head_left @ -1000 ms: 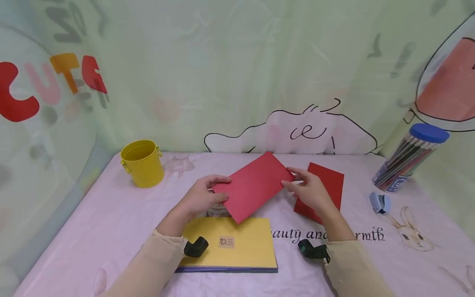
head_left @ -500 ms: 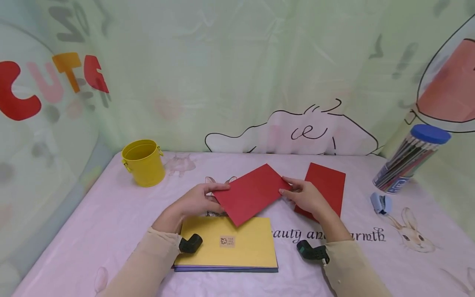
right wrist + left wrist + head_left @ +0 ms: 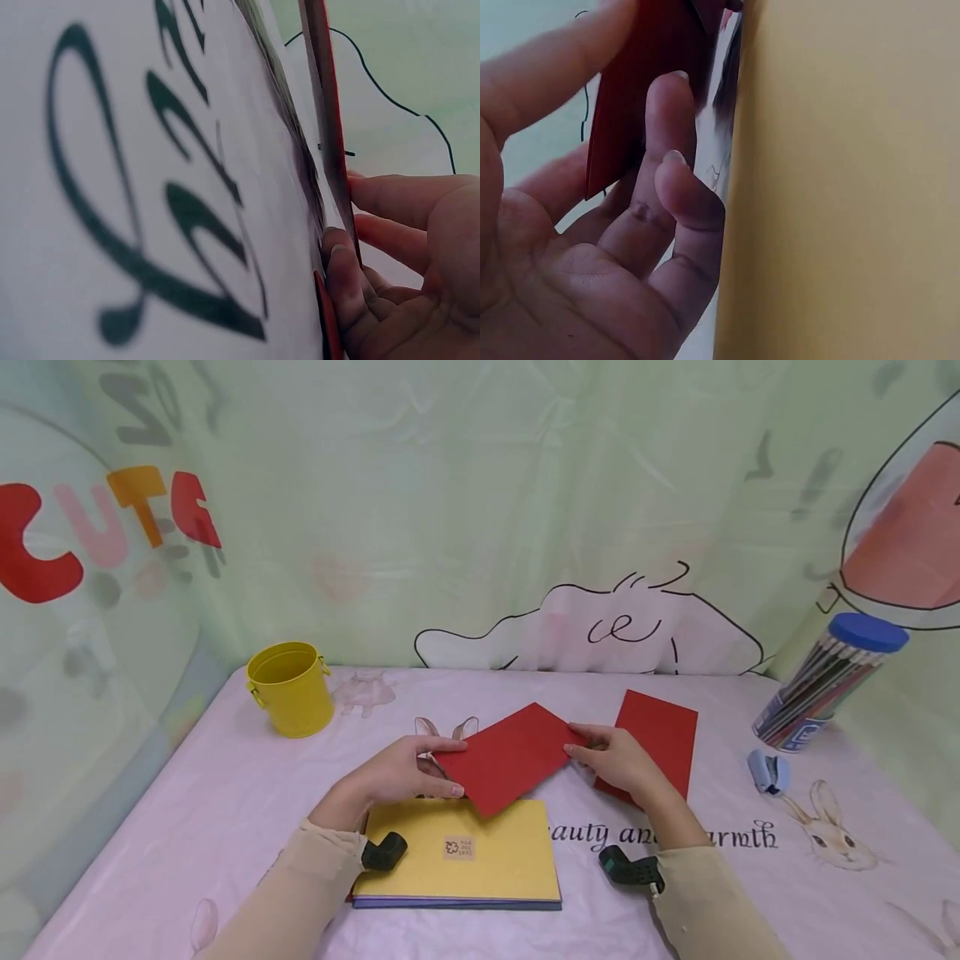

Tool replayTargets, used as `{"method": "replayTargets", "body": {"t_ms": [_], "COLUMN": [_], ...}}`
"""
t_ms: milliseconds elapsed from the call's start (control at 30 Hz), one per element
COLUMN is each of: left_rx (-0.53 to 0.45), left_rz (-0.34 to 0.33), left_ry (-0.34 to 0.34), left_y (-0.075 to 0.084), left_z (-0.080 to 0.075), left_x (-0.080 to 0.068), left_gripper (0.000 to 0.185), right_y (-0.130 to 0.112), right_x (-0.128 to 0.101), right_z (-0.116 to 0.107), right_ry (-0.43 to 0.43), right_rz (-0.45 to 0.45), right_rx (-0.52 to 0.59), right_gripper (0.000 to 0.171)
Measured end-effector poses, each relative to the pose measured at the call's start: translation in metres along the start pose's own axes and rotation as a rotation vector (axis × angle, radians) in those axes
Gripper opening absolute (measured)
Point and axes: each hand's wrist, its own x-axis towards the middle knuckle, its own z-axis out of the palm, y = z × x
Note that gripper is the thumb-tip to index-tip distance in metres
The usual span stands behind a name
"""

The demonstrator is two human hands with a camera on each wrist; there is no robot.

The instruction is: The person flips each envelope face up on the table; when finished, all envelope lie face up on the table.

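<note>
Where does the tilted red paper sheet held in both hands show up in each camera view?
Head: tilted red paper sheet at centre, between both hands.
Left wrist: dark red strip at upper left, pinched by the left hand.
Right wrist: thin red edge at upper right.
Shared landmark: the sheet itself.

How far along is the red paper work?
Done: one red sheet lies flat on the table, right of the hands. In hand: the left hand and right hand pinch opposite ends of a second red sheet, tilted just above the yellow paper pad. Left: it shows no fold or cut yet.
</note>
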Motion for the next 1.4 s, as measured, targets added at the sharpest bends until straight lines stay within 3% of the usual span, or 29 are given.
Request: {"method": "replayTargets", "body": {"t_ms": [300, 567, 700, 767, 967, 1133, 1200, 1333, 1400], "left_rx": [0.074, 0.173, 0.206, 0.212, 0.198, 0.117, 0.061, -0.04, -0.061], "left_rz": [-0.023, -0.058, -0.053, -0.034, 0.003, 0.052, 0.071, 0.1, 0.107], "left_ry": [0.012, 0.114, 0.143, 0.166, 0.284, 0.366, 0.374, 0.375, 0.376], "left_y": [-0.0008, -0.0002, 0.0003, 0.0011, 0.0045, 0.0052, 0.0053, 0.0059, 0.0066], "left_z": [-0.0003, -0.0024, -0.0033, -0.0034, -0.0022, -0.0011, -0.0007, -0.0008, -0.0016], "left_x": [-0.0003, -0.0015, -0.0014, -0.0011, 0.0001, 0.0008, 0.001, 0.0005, -0.0006], "left_gripper": [0.055, 0.044, 0.036, 0.033, 0.051, 0.027, 0.035, 0.075, 0.078], "right_y": [-0.001, -0.0015, -0.0003, 0.0003, 0.0011, 0.0019, 0.0019, 0.0019, 0.0018], "right_x": [-0.0019, -0.0017, -0.001, -0.0008, 0.0014, 0.0024, 0.0019, 0.0011, 0.0008], "right_z": [-0.002, -0.0027, -0.0034, -0.0039, -0.0029, -0.0018, -0.0016, -0.0008, -0.0006], "right_ry": [-0.02, -0.004, 0.017, 0.021, 0.074, 0.184, 0.202, 0.186, 0.174], "right_rz": [-0.01, -0.033, -0.061, -0.083, -0.227, -0.291, -0.275, -0.226, -0.207], "right_rx": [0.025, 0.029, 0.085, 0.136, 0.302, 0.303, 0.283, 0.24, 0.227], "right_gripper": [0.058, 0.059, 0.063, 0.067, 0.077, 0.085, 0.081, 0.069, 0.068]}}
